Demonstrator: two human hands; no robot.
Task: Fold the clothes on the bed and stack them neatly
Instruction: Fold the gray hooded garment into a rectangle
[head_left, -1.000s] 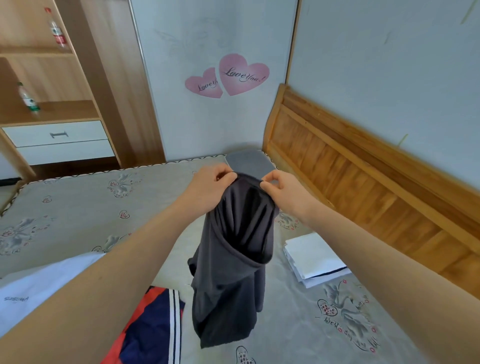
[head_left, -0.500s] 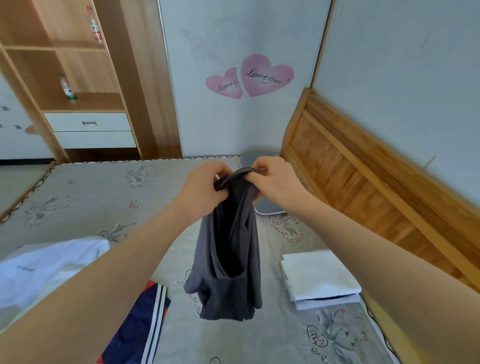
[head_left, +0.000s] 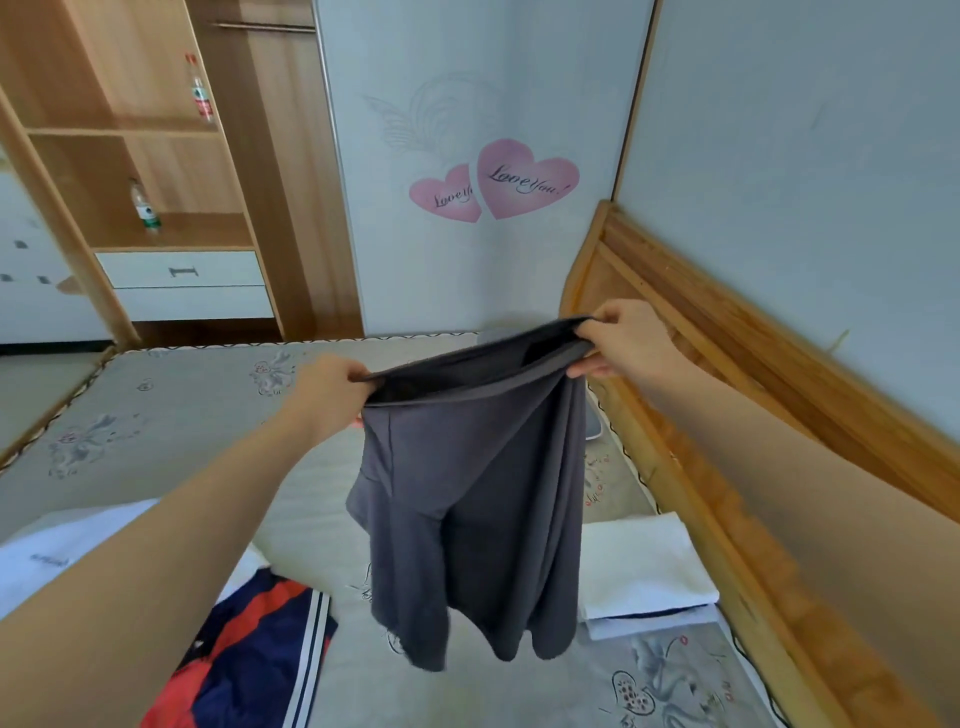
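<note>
A dark grey garment (head_left: 478, 499) hangs in the air above the bed (head_left: 171, 431), its top edge stretched flat between my hands. My left hand (head_left: 332, 389) grips the left end of that edge. My right hand (head_left: 623, 340) pinches the right end, a little higher and farther back. On the mattress at the right lies a folded white stack (head_left: 649, 571), partly hidden by the hanging cloth. A navy, red and white garment (head_left: 249, 660) lies unfolded at the lower left, next to a white garment (head_left: 57, 551).
A wooden headboard (head_left: 753, 374) runs along the right side of the bed. A grey pad (head_left: 592, 426) lies near the far corner behind the garment. Beyond the bed's far edge stand a wardrobe with drawers (head_left: 182, 286) and shelves holding two bottles (head_left: 144, 208).
My hands have moved apart, spreading the bunched top edge of the grey garment into a wide straight line. The garment now hangs broader and flatter.
</note>
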